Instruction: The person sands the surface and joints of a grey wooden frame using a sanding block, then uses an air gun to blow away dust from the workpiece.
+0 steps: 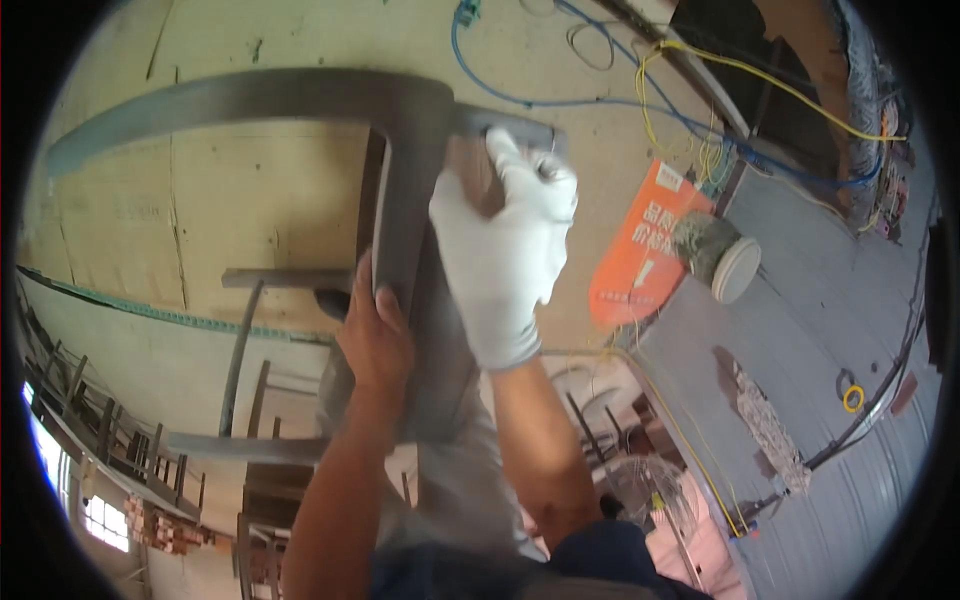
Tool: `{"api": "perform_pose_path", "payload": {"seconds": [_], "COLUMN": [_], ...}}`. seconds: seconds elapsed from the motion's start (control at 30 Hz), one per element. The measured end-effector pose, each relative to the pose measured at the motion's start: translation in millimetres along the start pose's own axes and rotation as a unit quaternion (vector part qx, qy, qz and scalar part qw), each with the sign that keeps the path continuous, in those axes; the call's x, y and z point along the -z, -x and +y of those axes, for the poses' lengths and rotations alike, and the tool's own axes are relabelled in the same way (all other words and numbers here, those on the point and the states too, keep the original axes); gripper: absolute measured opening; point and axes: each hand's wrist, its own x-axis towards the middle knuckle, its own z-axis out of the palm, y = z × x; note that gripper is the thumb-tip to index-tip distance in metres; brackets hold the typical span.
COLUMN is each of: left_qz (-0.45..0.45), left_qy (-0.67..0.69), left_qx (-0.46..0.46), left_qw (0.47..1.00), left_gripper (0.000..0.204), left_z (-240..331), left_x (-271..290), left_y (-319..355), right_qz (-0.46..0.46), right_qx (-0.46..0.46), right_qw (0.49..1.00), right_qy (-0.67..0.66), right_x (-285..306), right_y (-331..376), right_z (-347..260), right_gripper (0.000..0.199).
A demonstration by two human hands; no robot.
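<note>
I hold a grey wooden chair frame (250,95) up in front of me; it has a long curved rail and a straight upright. My bare left hand (375,340) is wrapped around the lower part of the upright. My right hand (505,240), in a white glove, lies over the upper right part of the frame. Its fingertips curl over the end, beside a patch of bare brown wood (462,165). I cannot tell whether anything sits under the glove.
An orange printed bag (640,250) and a jar with a white lid (722,262) lie to the right. Blue and yellow cables (690,120) run above them. A fan (640,490) stands at lower right, and more chair frames (110,440) are stacked at lower left.
</note>
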Motion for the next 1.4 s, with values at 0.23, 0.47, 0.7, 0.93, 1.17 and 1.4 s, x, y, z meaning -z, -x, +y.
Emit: {"api": "perform_pose_path", "payload": {"seconds": [0.23, 0.47, 0.7, 0.93, 1.17, 1.4], "left_qz": [0.012, 0.005, 0.021, -0.022, 0.015, 0.034], "left_qy": [-0.008, -0.019, 0.027, 0.025, 0.061, 0.067], "left_qx": [0.006, 0.002, -0.021, 0.042, -0.040, -0.091], "left_qw": [1.000, 1.000, 0.999, 0.999, 0.997, 0.993], "left_gripper": [0.047, 0.047, 0.057, 0.053, 0.049, 0.049], "left_z": [-11.5, -2.2, -0.2, -14.7, -2.1, -26.6], "left_x": [-1.1, 5.0, -8.1, -15.6, -17.0, -4.9], "left_y": [9.2, 6.3, -4.4, 24.3, -5.5, 28.3], "right_qz": [-0.004, -0.003, 0.023, 0.019, 0.041, -0.008], "right_qx": [-0.048, -0.045, -0.013, 0.006, 0.024, -0.040], "right_qw": [0.999, 0.999, 0.999, 1.000, 0.998, 0.999], "right_qy": [-0.002, 0.001, -0.018, -0.008, -0.029, -0.023], "right_x": [-3.0, 6.0, -3.8, 1.1, -17.8, -6.3], "right_y": [9.5, 14.4, -0.6, 5.9, 6.2, 24.6], "right_z": [25.6, 24.0, 20.1, 22.5, 20.7, 0.7], "right_gripper": [0.049, 0.052, 0.050, 0.054, 0.053, 0.051]}}
